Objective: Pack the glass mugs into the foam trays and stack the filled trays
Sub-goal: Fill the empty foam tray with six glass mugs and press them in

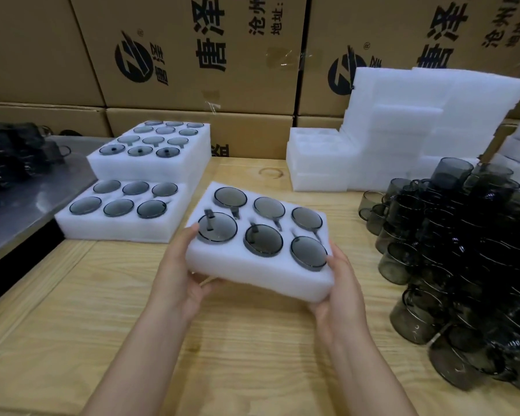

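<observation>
A white foam tray (246, 273) filled with several smoky glass mugs is lifted off the wooden table, tilted a little. My left hand (180, 271) grips its left end, thumb on top beside a mug (217, 227). My right hand (341, 291) grips the near right corner. To the left lies another filled tray (117, 228), and behind it a taller stack of filled trays (150, 165). A heap of loose smoky mugs (463, 265) covers the right side of the table.
Empty foam trays (318, 163) and foam sheets (433, 121) are piled at the back right. Cardboard cartons (192, 55) wall off the back. A metal surface (21, 199) with a dark bundle (9, 154) adjoins the wooden table (252, 355) on the left.
</observation>
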{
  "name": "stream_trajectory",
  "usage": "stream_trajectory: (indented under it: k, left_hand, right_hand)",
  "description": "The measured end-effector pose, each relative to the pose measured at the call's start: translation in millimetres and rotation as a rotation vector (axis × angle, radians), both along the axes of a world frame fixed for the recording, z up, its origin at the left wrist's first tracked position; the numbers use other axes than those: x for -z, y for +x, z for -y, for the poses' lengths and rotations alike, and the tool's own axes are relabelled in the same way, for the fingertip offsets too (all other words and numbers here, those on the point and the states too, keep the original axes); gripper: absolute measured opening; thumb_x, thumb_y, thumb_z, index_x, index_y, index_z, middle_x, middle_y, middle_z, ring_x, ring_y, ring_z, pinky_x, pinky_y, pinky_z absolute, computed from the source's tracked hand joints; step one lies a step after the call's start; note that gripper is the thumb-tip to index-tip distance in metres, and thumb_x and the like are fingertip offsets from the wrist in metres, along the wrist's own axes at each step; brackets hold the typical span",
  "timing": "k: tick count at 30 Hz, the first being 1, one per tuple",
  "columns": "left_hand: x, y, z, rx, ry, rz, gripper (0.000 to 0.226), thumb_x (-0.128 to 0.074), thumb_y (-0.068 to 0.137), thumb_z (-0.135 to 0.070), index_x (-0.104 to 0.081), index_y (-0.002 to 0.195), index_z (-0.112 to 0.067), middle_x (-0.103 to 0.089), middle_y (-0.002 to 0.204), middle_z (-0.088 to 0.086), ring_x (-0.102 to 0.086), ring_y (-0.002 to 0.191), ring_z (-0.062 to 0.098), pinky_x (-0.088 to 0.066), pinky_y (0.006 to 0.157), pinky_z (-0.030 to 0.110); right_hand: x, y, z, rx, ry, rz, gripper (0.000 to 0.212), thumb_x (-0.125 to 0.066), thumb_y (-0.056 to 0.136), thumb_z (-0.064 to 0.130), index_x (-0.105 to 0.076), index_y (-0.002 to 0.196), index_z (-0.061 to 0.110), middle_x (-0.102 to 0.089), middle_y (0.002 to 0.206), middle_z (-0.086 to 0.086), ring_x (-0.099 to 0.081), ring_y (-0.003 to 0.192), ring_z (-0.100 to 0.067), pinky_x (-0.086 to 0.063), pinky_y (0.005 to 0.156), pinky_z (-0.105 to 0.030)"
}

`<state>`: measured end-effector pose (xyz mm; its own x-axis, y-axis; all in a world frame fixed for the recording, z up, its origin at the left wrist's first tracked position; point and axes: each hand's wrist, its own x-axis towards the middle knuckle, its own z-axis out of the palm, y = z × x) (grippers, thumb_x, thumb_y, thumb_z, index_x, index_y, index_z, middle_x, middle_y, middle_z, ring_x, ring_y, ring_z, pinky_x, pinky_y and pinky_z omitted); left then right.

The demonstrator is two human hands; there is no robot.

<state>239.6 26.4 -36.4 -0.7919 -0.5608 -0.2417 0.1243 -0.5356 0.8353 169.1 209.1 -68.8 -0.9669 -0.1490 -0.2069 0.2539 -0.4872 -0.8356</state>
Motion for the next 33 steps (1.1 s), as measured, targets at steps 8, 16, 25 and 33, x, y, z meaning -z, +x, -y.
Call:
stream_trajectory:
  k: [8, 16, 25, 33]
  left_hand:
    - [12.3, -27.1, -35.9, -0.235, 0.189, 0.027, 0.036, -0.072, 0.082, -0.023, -0.059, 0.115, -0.024, -0.072, 0.109, -0.002, -0.069, 0.098, 0.019, -0.055, 0.065, 0.035]
    - [-30.7, -31.2, 23.0, -0.293, 0.275, -0.105, 0.039, -0.067, 0.084, -0.031, -0.059, 0.122, -0.026, -0.071, 0.108, -0.002, -0.069, 0.093, 0.015, -0.058, 0.062, 0.036]
    - [-76.2, -31.4, 98.8, -0.365, 0.141, -0.117, 0.039, -0.074, 0.08, -0.032, -0.059, 0.113, -0.018, -0.071, 0.103, 0.005, -0.072, 0.087, 0.021, -0.059, 0.07, 0.049]
    - [-50.5, -29.3, 166.9, -0.389, 0.085, 0.094, 0.056, -0.074, 0.077, -0.037, -0.053, 0.127, -0.02, -0.064, 0.116, 0.001, -0.066, 0.098, 0.016, -0.058, 0.069, 0.039]
  right_hand:
    - [7.1, 13.0, 49.0, -0.09, -0.142, -0.173, 0.034, -0.054, 0.091, 0.023, -0.054, 0.123, 0.036, -0.062, 0.125, 0.008, -0.061, 0.112, -0.01, -0.052, 0.091, -0.035]
    - [22.0, 11.5, 51.5, -0.146, 0.174, -0.3, 0.024, -0.043, 0.096, 0.021, -0.06, 0.111, 0.028, -0.06, 0.125, 0.002, -0.057, 0.11, -0.01, -0.046, 0.094, -0.029]
    - [27.0, 9.1, 52.5, -0.186, 0.192, -0.31, 0.025, -0.051, 0.085, 0.027, -0.065, 0.104, 0.019, -0.069, 0.104, -0.002, -0.061, 0.097, -0.01, -0.046, 0.088, -0.025]
    - [29.9, 7.7, 51.0, -0.243, 0.206, -0.359, 0.032, -0.06, 0.077, 0.032, -0.065, 0.105, 0.016, -0.072, 0.091, 0.005, -0.061, 0.084, 0.002, -0.046, 0.078, -0.013]
